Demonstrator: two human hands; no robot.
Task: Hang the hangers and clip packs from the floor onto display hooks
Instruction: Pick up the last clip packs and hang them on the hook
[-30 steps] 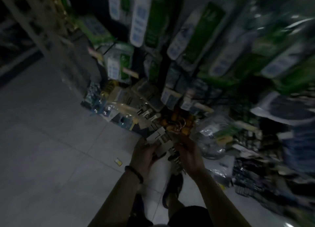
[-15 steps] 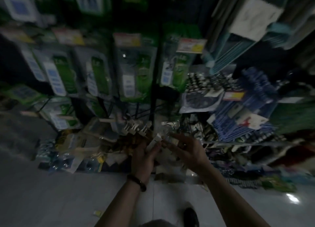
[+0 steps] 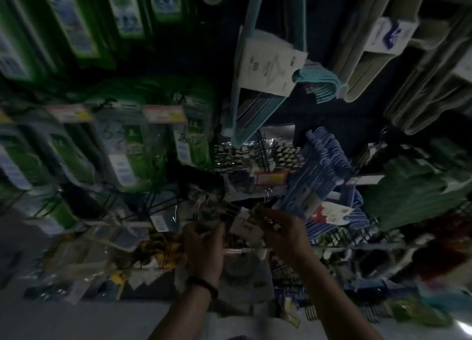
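Both hands have risen toward the dim display rack (image 3: 357, 245). The left hand (image 3: 204, 247) clenches a bundle of clip packs (image 3: 208, 210); the right hand (image 3: 283, 235) fingers (image 3: 268, 217) pinch a white-carded clip pack (image 3: 245, 224) just beside it. Blue hangers (image 3: 324, 166) hang right; pale floor (image 3: 76, 321) lies near.

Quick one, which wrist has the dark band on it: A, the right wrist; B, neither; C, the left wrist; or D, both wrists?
C: the dark band circles the wrist below the left hand, while the wrist below the right hand is bare. Both hands grip clip packs in front of the display.
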